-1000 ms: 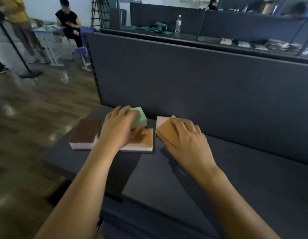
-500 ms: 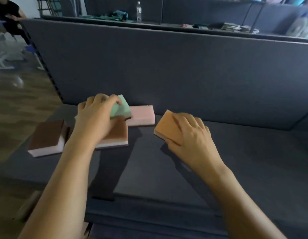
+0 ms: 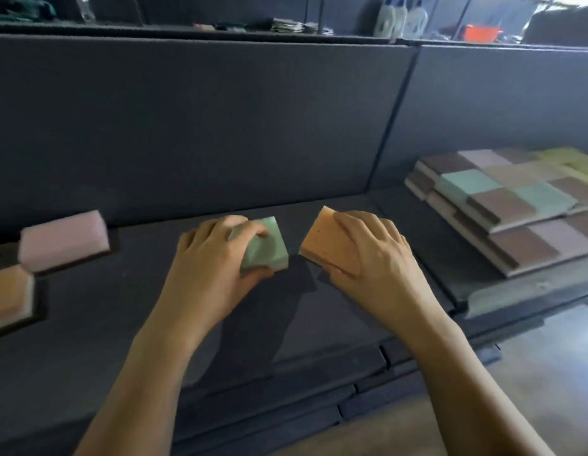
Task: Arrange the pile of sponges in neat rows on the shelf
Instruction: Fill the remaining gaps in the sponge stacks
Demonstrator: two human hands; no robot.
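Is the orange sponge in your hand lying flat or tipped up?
Tipped up. The right hand grips the orange rectangular foam sponge at a slant, lifted off the dark shelf.

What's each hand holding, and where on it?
Left hand grips the green sponge by its left end, fingers over the top, thumb on the near side. Right hand grips the orange sponge by its right end, the same way.

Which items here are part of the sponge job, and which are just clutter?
Job:
green sponge in left hand
orange sponge in right hand
pink sponge and second orange sponge at left
stacked sponges at right
shelf

Lying about:
white bottles and orange tub, beyond the back panel
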